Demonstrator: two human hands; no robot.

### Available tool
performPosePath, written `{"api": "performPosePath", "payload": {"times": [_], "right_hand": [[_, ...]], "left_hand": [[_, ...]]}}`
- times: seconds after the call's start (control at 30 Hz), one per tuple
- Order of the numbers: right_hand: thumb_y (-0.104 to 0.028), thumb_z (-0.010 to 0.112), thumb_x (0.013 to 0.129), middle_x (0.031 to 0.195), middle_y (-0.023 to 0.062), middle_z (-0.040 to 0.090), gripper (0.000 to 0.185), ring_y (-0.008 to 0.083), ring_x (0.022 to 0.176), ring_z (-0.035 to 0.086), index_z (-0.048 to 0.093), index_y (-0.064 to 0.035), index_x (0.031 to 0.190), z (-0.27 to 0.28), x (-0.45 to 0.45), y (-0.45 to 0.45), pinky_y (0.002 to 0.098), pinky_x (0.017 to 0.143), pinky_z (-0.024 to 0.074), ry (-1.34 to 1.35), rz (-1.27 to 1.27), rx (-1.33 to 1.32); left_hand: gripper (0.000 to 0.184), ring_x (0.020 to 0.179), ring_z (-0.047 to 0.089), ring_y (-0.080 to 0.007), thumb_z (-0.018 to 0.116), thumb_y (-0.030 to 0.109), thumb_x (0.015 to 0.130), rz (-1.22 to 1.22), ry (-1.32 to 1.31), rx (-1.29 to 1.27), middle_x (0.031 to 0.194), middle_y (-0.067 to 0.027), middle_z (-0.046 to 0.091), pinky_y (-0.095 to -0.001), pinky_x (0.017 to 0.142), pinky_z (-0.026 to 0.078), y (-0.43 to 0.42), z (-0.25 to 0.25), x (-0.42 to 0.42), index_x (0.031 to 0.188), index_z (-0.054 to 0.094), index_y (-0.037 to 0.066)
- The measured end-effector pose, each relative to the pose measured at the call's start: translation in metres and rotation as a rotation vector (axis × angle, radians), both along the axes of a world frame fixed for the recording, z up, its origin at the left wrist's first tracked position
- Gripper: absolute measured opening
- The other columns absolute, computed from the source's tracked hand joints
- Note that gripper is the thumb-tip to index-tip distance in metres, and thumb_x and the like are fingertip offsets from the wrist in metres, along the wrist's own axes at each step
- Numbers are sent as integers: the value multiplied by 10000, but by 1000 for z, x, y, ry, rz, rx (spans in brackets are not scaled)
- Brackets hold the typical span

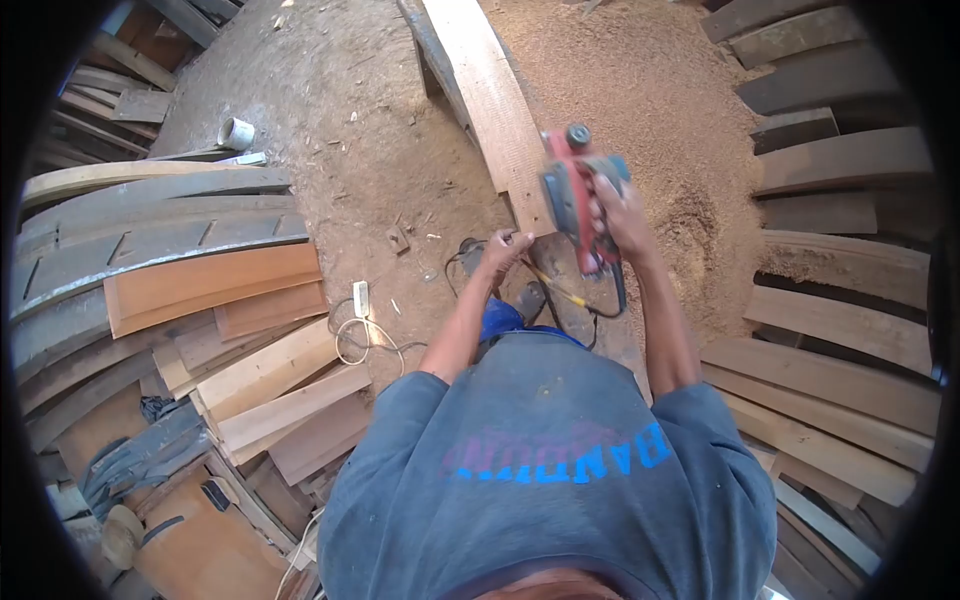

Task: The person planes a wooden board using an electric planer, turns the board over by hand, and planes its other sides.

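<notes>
In my right hand is a red and dark electric planer, gripped by its handle and smeared a little by motion. It is at the right side of the near end of a long pale wooden board; whether its sole touches the wood is hidden. My left hand is closed just left of the board's near end. A power cord with a yellow section loops from near the planer up to the left fingers, which appear wrapped around it. The board lies lengthwise on a narrow bench.
Sawdust and shavings cover the ground on the right. Planks line the right side. More boards are stacked on the left, near a white socket block with a coiled cable. A white bucket stands farther off.
</notes>
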State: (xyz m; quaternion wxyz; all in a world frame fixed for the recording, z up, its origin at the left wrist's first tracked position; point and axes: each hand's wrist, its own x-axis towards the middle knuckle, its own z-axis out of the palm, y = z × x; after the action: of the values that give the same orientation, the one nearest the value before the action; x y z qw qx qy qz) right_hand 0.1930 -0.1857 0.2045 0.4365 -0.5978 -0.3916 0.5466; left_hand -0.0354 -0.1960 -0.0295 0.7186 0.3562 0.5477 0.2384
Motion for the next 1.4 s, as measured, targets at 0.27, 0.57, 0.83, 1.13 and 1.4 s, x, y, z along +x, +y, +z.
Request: {"api": "performPosePath", "payload": {"times": [0.27,0.57,0.83,1.13,1.4], "right_hand": [[-354,630,1027,665,-42,542,340,54,526,502,665,-24,1102,-41,27,-111,245,474,410,-148,-43,-147],[-379,624,1025,645,-31,538,327,84,505,520,646,-63,941,-89,16,-145,267,469,423,-53,-29,-271],[-519,633,973,687,-4,561,477,114,551,539,660,-53,1069,-98,20,-148,314,515,441,-127,84,-285],[-571,625,941,691,30,579,519,152,608,585,637,-52,933,-111,27,-152,344,574,463,-234,134,-332],[-517,695,934,640,1,580,463,113,538,572,630,-83,787,-113,25,-150,296,520,461,-200,57,-316]], "left_hand": [[840,1046,660,-310,899,430,698,93,574,274,1133,-264,643,-418,920,527,3,100,-62,1212,487,-90],[343,738,640,-353,813,263,784,-67,757,891,776,-189,637,-470,694,507,-17,72,-46,840,588,10],[267,852,629,-423,748,163,771,-147,771,677,897,-223,631,-506,767,510,-14,59,-61,922,587,14],[423,1100,571,-377,806,190,808,-239,710,1271,1076,-159,640,-483,945,462,-1,123,-48,1186,654,79],[314,991,558,-366,795,194,811,-374,808,1232,1005,-138,613,-491,873,462,4,113,-40,1088,689,91]]}}
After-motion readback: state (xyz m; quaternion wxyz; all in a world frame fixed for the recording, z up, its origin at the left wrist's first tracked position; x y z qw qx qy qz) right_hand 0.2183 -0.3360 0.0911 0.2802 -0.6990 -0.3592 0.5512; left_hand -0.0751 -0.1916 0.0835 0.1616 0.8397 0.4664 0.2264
